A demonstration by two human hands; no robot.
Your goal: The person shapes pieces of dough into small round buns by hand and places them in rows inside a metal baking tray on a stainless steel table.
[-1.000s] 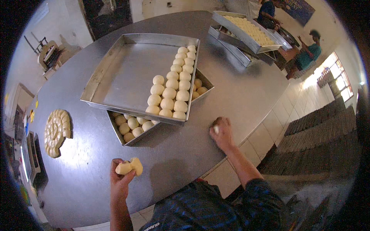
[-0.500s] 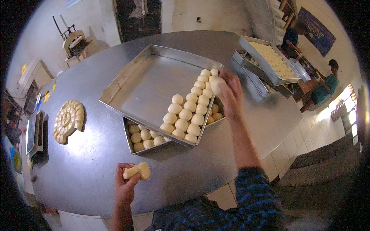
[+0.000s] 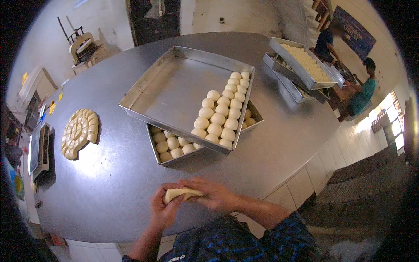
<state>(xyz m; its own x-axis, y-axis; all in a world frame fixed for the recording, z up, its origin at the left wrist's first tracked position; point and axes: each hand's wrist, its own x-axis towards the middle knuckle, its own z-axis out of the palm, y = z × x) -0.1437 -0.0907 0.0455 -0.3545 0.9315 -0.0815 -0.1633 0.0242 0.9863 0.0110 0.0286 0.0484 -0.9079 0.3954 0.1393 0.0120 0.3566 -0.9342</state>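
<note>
My left hand (image 3: 163, 206) grips a pale piece of dough (image 3: 176, 193), its thumb on the near side. From the right, my right hand (image 3: 216, 196) closes over the other end, so part of the dough is hidden. Both hands are above the near edge of the metal table. Beyond them, a large metal tray (image 3: 152, 83) holds rows of round dough balls (image 3: 219, 118) along its right side; its left part shows bare metal. It rests askew on another tray (image 3: 161, 160) of dough balls.
A coiled, scored slab of dough (image 3: 81, 132) lies on the table (image 3: 118, 192) at left, beside a scale (image 3: 40, 148). Stacked trays (image 3: 301, 72) of dough stand at far right. Two people (image 3: 326, 43) work beyond them. A press-like machine (image 3: 83, 46) stands at back left.
My right hand has come back from the tray's right side, without the dough ball it held there, to the dough in my left hand. The view has shifted slightly.
</note>
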